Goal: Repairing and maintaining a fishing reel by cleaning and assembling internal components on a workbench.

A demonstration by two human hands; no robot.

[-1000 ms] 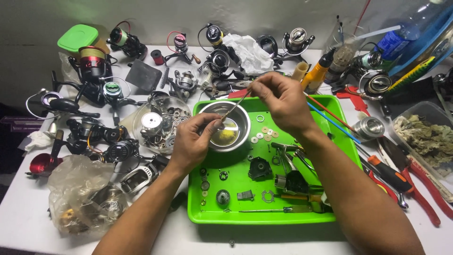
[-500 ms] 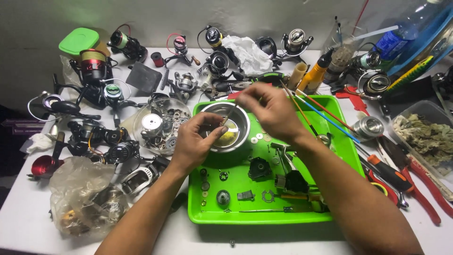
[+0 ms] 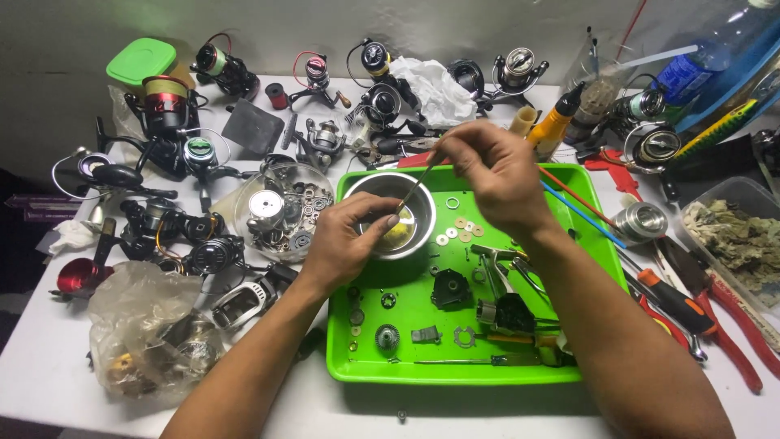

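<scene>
Counts: two hands, left hand (image 3: pixel 345 240) and right hand (image 3: pixel 491 171). One green tray (image 3: pixel 455 372). One steel bowl (image 3: pixel 418 244). One glass bowl (image 3: pixel 244 213) of parts. Six loose washers (image 3: pixel 459 230). One plastic bag (image 3: pixel 134 321).

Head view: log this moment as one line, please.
left hand: pinching small part over steel bowl | right hand: holding thin tool, tip in bowl | bowl: on green tray | reel parts: in tray

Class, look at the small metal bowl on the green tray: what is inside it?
Inside the metal bowl lies something yellowish, with a thin tool tip from the right hand dipping in. The left hand covers the bowl's near-left part.
</scene>
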